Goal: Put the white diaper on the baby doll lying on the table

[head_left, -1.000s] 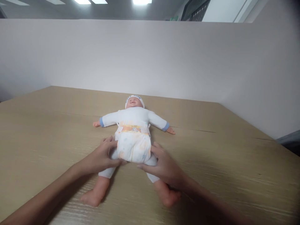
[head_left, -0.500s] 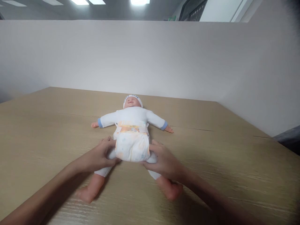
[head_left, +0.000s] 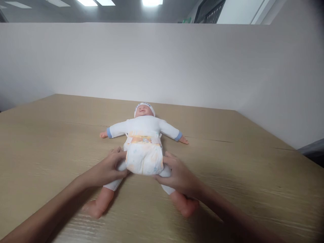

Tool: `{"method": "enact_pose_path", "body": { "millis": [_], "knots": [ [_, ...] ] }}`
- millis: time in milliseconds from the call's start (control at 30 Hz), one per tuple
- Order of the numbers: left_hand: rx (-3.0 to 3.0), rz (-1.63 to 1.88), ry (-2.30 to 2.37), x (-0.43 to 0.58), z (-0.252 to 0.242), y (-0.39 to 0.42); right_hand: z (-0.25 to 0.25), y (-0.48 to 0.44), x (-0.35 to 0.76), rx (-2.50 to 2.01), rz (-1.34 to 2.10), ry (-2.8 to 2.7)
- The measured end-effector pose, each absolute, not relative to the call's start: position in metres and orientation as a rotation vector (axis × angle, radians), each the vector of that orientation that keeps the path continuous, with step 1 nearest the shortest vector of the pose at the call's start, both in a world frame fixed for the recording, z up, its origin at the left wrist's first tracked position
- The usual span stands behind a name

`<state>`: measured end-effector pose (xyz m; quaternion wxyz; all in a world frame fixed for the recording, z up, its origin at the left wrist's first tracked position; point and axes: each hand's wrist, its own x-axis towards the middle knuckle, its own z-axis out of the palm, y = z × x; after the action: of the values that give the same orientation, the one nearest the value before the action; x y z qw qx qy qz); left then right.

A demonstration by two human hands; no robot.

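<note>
1. Doll point(head_left: 146, 124) lies on its back on the wooden table point(head_left: 253, 168), in the middle of the view, front up.
2. Its long axis runs away from the person: the head, in a white cap point(head_left: 145, 104) with blue lettering, points to the far side, and the feet point(head_left: 186, 206) point back to the person and turn outward.
3. The doll's arms are spread to either side, across that axis, with blue cuffs point(head_left: 179, 136) on the white top; its legs are splayed into a V.
4. A diaper point(head_left: 144, 160) with an orange patterned band across the waist sits over the white clothing, its front facing up.
5. The left hand point(head_left: 108, 168) is grasping the thigh on its side, beside the diaper's leg edge, thumb on the inner side and fingers on the outer.
6. The right hand point(head_left: 177, 173) has the other thigh in the same way, thumb inward, fingers near the diaper's side edge.
7. How firmly either hand presses, I cannot tell.
8. Beyond the table's far edge stands a pale wall point(head_left: 152, 60), with ceiling lights point(head_left: 152, 2) above it.
</note>
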<state>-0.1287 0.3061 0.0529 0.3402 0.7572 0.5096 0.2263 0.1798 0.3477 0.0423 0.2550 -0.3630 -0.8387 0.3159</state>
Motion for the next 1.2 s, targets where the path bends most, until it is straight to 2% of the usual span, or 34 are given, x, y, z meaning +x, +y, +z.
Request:
{"method": "enact_pose_path", "body": {
  "millis": [867,1200],
  "knots": [
    [1.896,0.663,1.318,-0.13,0.046,0.308,0.042,0.349,0.179,-1.013,0.925,-2.23],
    [1.954,0.523,1.441,-0.124,0.051,0.304,0.042,0.348,0.179,-0.98,0.889,-2.261]
  ]
}}
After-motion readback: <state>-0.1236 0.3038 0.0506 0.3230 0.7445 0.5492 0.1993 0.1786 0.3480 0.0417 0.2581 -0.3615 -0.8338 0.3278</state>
